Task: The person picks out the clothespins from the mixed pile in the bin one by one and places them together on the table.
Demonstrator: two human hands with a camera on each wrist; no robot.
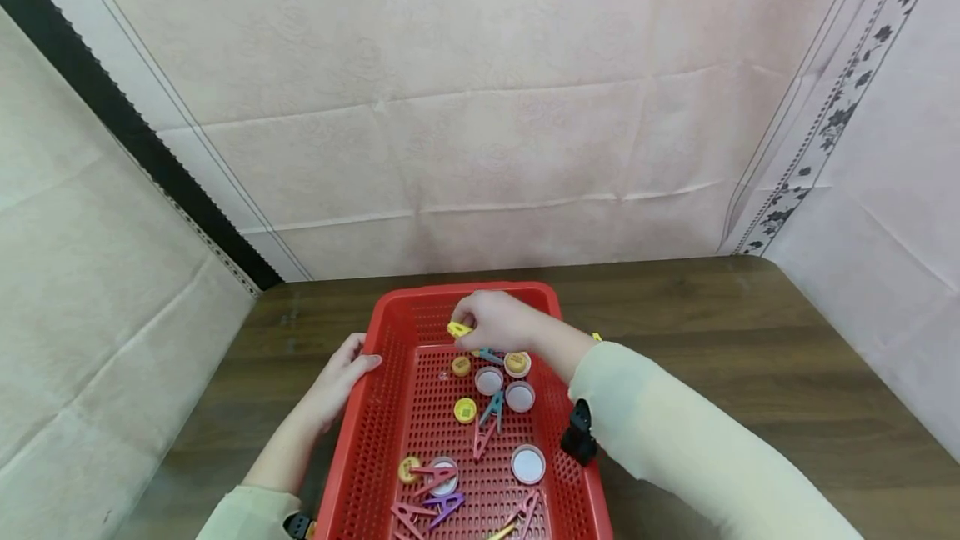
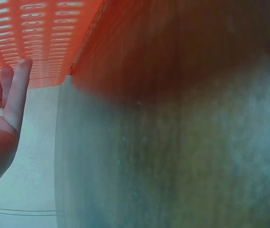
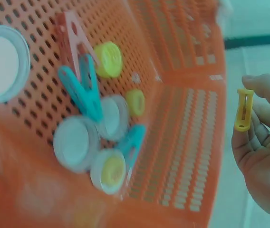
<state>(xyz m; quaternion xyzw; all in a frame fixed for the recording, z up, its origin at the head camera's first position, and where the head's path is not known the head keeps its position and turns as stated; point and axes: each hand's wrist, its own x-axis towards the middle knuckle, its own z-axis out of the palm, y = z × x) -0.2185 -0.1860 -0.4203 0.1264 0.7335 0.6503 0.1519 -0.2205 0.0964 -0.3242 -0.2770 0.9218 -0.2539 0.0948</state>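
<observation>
Upon the brown wooden surface (image 1: 675,340) stands a red perforated basket (image 1: 377,440). Left hand (image 1: 341,377): fingers straight, touching the basket's left wall. Right hand (image 1: 492,322): over the basket's far end, drawn into a pinch. Within the basket: round white-faced tubs (image 1: 528,464); clothespins (image 1: 492,412) in pink, blue and purple; yellow caps (image 1: 465,410). Yellow plastic piece (image 3: 244,110): gripped between the right hand's thumb and fingers, over the far end.

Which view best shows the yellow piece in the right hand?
Right wrist view: the yellow piece shows larger, its whole length visible. The head view shows it small; the left wrist, not at all.
</observation>
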